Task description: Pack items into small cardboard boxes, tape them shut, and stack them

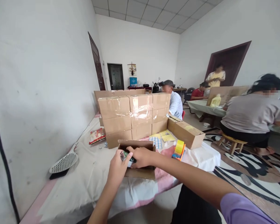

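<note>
An open cardboard box [140, 175] stands near the table's front edge with its flaps folded out. My left hand [118, 163] grips a small packet with green and dark print [130, 159] at the box's left end, thumb on top. From the right, my right hand [142, 158] reaches across the box opening with bent fingers around the other side of the same packet. The fingertips and lower part of the packet are partly hidden. Both hands cover much of the box's inside.
Behind the box rises a wall of stacked taped cartons [116, 119]. A long carton [186, 132], a tape dispenser [178, 150], a sheet of blue-edged labels [156, 142], a red-white bag [97, 136] and a perforated white scoop-like object [64, 162] lie around. Other people sit beyond.
</note>
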Tool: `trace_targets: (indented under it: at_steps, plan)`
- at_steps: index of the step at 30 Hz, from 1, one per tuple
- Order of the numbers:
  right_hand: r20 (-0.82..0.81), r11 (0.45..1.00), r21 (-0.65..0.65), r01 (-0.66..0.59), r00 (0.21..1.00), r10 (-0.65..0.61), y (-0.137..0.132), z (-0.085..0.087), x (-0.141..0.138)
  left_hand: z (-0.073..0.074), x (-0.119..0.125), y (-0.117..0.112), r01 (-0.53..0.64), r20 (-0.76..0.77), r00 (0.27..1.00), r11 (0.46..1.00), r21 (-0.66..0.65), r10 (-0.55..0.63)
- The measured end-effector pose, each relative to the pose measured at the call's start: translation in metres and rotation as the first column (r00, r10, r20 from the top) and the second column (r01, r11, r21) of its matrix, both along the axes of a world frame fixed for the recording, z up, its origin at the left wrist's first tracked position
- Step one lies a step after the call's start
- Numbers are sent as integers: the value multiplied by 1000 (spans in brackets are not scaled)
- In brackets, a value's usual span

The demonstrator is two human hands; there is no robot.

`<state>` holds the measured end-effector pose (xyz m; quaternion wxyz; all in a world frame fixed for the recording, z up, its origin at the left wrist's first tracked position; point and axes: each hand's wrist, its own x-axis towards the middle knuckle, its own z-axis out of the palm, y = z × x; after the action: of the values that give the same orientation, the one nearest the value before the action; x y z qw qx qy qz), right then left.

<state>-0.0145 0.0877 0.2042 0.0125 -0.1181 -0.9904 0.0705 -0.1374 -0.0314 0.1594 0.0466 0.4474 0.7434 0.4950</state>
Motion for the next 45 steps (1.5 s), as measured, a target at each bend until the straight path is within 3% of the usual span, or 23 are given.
trace_targets:
  at_steps: [4,6,9,11,14,17,23,32,38,41,45]
  plan:
    - [54,999,-8,-35,998,35,10,-3,15,0,-14,-15,31,-86,996,998,-62,-36]
    - [149,1000,25,12,989,-16,20,-7,22,-3,-23,-22,108,-158,979,987,-122,-126]
    - [271,991,59,118,954,-130,41,-14,23,-13,-32,-32,341,-309,862,910,-235,-402]
    - [322,987,46,154,933,-160,55,-18,17,-21,-34,-35,415,-428,753,866,-280,-500]
    - [379,990,-11,140,917,-126,69,-26,1,-32,-31,-36,411,-558,657,862,-298,-507]
    - [402,993,-49,109,912,-81,67,-39,-12,-40,-27,-37,421,-583,609,842,-337,-538]
    - [300,993,104,64,949,-92,48,-64,-7,-50,-15,-49,415,-611,561,829,-375,-558]
    - [357,941,272,-199,929,93,37,-58,-1,-81,-16,-56,458,-749,420,832,-313,-513]
    - [372,902,305,-305,910,182,43,-59,15,-86,-23,-55,472,-775,389,830,-298,-499]
    - [370,893,333,-302,913,170,42,-63,19,-91,-25,-55,484,-781,389,830,-279,-489]
    - [349,907,377,-189,936,50,37,-69,19,-99,-28,-56,508,-789,398,829,-236,-468]
